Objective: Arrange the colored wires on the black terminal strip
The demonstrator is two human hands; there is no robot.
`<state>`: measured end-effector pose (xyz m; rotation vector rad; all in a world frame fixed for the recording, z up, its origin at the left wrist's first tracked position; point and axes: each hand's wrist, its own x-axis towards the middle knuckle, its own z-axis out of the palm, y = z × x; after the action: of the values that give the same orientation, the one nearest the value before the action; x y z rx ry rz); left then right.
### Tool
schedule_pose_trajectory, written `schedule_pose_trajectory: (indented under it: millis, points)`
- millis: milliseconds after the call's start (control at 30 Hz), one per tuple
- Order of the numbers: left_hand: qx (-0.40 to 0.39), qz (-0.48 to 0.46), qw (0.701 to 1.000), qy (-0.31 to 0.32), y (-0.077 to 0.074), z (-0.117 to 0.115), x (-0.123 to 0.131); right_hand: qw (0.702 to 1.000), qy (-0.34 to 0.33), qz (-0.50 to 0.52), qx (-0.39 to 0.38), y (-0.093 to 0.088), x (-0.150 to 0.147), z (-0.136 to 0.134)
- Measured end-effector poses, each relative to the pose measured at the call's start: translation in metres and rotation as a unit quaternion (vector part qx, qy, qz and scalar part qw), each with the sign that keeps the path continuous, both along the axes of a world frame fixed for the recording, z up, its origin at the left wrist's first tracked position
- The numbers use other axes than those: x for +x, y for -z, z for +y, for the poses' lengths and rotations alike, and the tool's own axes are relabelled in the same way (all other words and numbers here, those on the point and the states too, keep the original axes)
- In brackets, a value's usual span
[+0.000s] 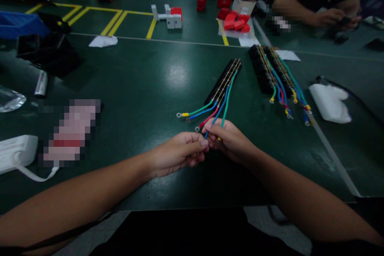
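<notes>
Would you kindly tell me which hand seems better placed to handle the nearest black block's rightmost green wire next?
Probably the right hand: that green wire runs straight down to it, while the left hand sits farther over, holding the lower end of the neighbouring blue wire.

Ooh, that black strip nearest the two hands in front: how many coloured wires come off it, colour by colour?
Green wires: 2
Blue wires: 2
Red wire: 1
Total: 5
</notes>
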<state>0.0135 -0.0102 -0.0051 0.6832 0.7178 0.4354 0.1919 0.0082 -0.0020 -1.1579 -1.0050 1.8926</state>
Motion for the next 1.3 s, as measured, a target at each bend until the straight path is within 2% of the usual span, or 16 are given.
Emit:
schedule_pose_trajectory:
  millis: [1300]
  points:
    - [-0.006, -0.010, 1.000, -0.002, -0.0006, 0.0010, 0.0001, 1.000, 0.001, 0.000, 0.005, -0.0035, -0.0008, -0.0003]
